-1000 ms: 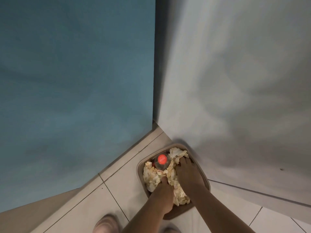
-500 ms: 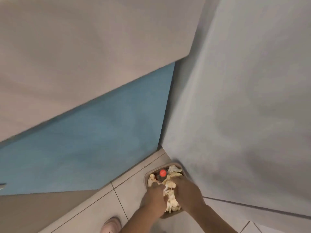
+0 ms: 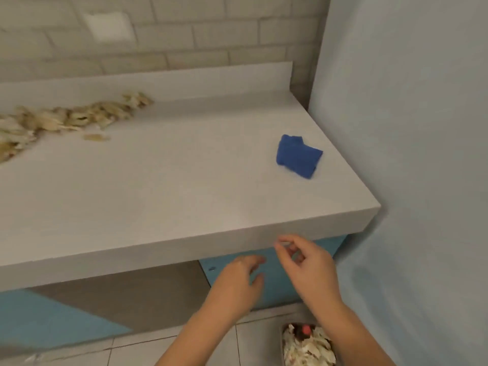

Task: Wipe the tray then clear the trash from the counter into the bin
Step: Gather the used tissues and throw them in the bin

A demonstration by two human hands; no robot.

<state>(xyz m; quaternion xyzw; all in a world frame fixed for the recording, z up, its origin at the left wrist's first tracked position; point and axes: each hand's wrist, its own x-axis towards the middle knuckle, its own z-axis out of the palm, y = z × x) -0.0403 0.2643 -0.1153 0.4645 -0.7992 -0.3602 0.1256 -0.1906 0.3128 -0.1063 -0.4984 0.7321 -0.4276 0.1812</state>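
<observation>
The trash (image 3: pixel 66 120) lay in a long strip on the counter (image 3: pixel 184 186), its axis running from the left edge back and rightward toward the wall. A folded blue cloth (image 3: pixel 298 155) sat near the counter's right end. Below the front edge, the left hand (image 3: pixel 237 283) and right hand (image 3: pixel 311 265) hovered, fingers loosely curled and, though blurred, seemingly empty. The filled bin (image 3: pixel 282 347) stood on the floor.

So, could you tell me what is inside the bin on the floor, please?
The bin is heaped with pale crumpled scraps, and a red bottle cap pokes out. Whatever lies beneath the scraps is covered.
</observation>
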